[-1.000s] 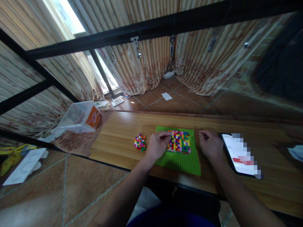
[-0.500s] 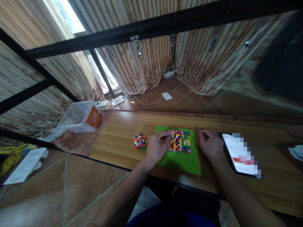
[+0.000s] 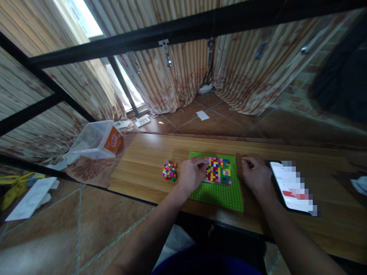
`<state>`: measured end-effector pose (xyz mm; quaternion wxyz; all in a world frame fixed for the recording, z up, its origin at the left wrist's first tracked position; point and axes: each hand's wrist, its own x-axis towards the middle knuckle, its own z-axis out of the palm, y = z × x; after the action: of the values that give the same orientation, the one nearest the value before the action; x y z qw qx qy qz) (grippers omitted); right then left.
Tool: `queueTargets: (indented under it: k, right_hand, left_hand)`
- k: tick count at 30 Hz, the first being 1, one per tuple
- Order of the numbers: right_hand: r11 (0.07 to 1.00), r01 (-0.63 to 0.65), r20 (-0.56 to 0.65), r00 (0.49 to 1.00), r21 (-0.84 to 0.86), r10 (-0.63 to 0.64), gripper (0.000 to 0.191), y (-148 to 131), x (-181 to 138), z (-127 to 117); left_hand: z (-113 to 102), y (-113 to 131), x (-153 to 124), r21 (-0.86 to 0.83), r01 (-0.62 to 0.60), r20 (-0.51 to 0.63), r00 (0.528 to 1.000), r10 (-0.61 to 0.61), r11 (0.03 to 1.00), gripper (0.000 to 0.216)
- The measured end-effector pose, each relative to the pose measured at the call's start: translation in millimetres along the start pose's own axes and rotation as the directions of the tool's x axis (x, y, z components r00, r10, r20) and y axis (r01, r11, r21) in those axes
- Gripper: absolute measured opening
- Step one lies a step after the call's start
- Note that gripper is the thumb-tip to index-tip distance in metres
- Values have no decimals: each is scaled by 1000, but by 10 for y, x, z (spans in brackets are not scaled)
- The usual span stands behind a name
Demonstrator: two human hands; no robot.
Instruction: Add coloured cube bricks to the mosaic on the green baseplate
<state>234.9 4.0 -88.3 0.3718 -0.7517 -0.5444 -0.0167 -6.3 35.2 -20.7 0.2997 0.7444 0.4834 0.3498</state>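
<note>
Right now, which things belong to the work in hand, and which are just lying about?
In use: left hand, right hand, green baseplate, block mosaic, loose block pile.
Lying about: phone, clear plastic box, floor paper.

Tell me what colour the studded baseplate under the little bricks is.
The baseplate is bright green; it shows best in the head view, the only one.

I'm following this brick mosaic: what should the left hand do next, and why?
Probably press down where the left hand pinches, at the upper-left edge of the coloured brick patch; whether it holds a brick is unclear. The right hand rests at the right edge of the green baseplate, and loose bricks lie nearby.
</note>
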Motion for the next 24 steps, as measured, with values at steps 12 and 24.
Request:
queueTargets:
  k: [12,24]
  right_hand:
    - [1000,1,4,1000,1,-1,31,25,-6,11]
    - [1000,0,9,1000,-17,0,30,29,-6,18]
  left_hand:
    - [3,39,-12,21,-31,-21,999,31,999,18]
    - [-41,65,21,308,-188,117,980,159,933,22]
